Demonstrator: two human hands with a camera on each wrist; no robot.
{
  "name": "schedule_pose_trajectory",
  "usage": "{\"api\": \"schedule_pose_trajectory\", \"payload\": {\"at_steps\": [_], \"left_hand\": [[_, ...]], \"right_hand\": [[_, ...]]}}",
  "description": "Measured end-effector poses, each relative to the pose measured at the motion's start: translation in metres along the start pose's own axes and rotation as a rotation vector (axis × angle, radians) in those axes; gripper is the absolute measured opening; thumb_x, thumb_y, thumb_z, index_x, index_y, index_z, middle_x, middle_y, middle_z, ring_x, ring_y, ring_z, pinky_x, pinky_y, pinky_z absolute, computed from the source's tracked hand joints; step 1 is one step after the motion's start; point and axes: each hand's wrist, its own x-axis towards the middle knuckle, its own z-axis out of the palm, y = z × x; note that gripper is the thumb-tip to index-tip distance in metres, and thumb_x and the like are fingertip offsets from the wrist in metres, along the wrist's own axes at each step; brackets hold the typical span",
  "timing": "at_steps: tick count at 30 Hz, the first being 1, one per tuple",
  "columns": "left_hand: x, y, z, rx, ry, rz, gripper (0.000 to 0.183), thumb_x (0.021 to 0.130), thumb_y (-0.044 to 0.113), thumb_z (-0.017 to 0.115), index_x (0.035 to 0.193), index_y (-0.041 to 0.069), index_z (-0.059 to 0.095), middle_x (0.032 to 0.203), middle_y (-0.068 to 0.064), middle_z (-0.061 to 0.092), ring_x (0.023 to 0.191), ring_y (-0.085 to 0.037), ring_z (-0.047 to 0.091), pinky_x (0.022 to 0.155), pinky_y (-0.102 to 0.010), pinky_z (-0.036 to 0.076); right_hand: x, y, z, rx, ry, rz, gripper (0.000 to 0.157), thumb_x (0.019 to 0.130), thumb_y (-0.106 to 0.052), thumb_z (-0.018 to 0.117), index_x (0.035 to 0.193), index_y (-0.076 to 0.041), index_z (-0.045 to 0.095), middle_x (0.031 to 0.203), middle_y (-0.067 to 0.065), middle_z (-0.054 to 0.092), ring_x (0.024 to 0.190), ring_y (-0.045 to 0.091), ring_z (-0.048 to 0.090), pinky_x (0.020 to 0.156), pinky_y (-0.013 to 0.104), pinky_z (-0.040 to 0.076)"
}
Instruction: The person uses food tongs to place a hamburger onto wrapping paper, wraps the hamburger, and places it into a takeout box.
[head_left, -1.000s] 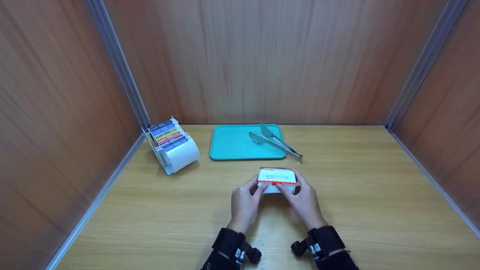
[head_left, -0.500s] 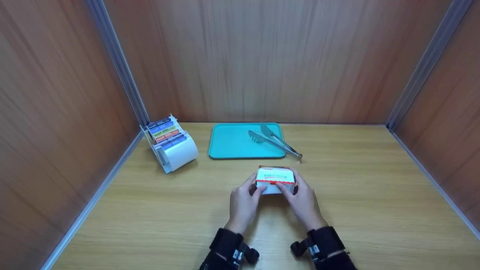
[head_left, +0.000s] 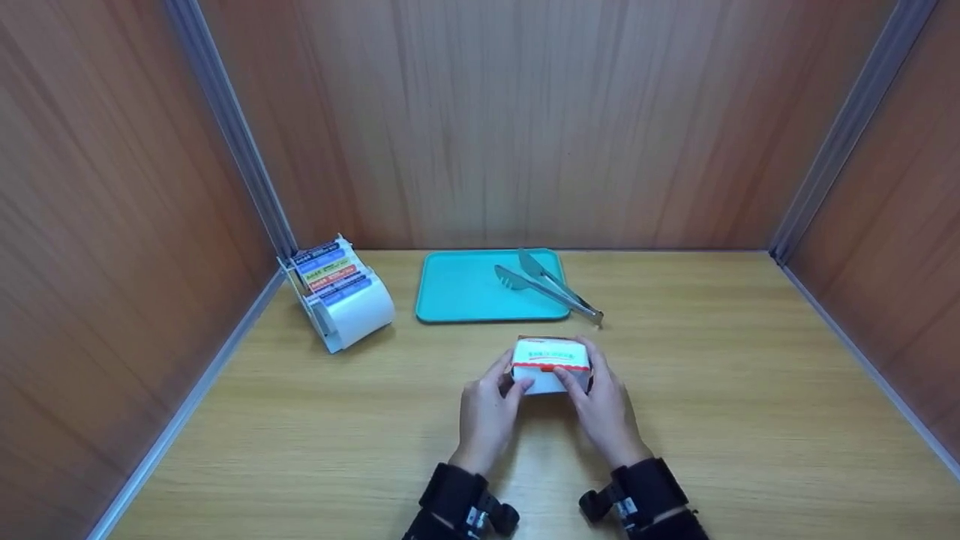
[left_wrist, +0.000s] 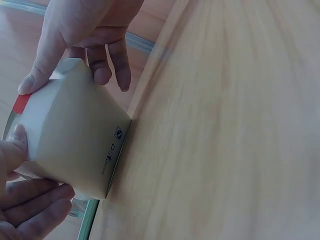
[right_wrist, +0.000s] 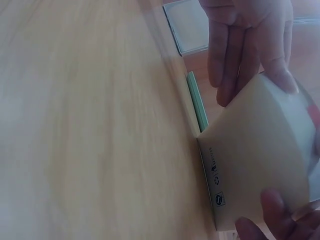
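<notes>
A small white cardboard takeaway-style box (head_left: 551, 382) with a red scalloped edge and a red tab on its front sits between both hands near the middle of the table. My left hand (head_left: 484, 420) holds its left side, thumb on the front face. My right hand (head_left: 607, 416) grips the right side, and its thumb touches the front by the red tab. In the left wrist view the box (left_wrist: 85, 135) shows a plain side with small printed symbols. Its lower edge is at the tabletop; whether it bears on the table I cannot tell. The back is hidden.
Behind the box lies a turquoise tray (head_left: 465, 289), with metal tongs (head_left: 551, 289) resting across its right side and past its front edge. A holder with a white roll and coloured labels (head_left: 337, 292) stands at the left. Wooden panels (head_left: 525, 127) wall in the table.
The box's front face shows slightly more than before. My left thumb has slid a little lower on it, while the right thumb stays beside the tab. Tray and tongs have not moved.
</notes>
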Motion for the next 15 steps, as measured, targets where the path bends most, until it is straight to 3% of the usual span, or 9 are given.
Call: {"api": "schedule_pose_trajectory", "payload": {"at_steps": [11, 15], "left_hand": [[-0.0029, -0.0039, 0.0008, 0.013, 0.01, 0.031, 0.056, 0.097, 0.019, 0.079, 0.148, 0.007, 0.06, 0.134, -0.01, 0.071, 0.12, -0.019, 0.072, 0.097, -0.031, 0.059], [-0.0013, -0.0025, -0.0001, 0.042, 0.017, 0.047, 0.054, 0.097, 0.021, 0.079, 0.146, 0.007, 0.062, 0.134, -0.009, 0.071, 0.121, -0.019, 0.071, 0.098, -0.031, 0.058]], "right_hand": [[-0.0021, 0.0027, 0.0011, 0.035, 0.0, -0.04, 0.074, 0.104, -0.039, 0.071, 0.165, -0.014, 0.038, 0.165, 0.016, 0.045, 0.154, 0.034, 0.04, 0.125, 0.056, 0.033], [-0.0002, 0.0006, -0.0002, 0.041, -0.011, -0.024, 0.074, 0.104, -0.044, 0.069, 0.165, -0.016, 0.038, 0.167, 0.014, 0.043, 0.156, 0.033, 0.037, 0.126, 0.056, 0.03]]}}
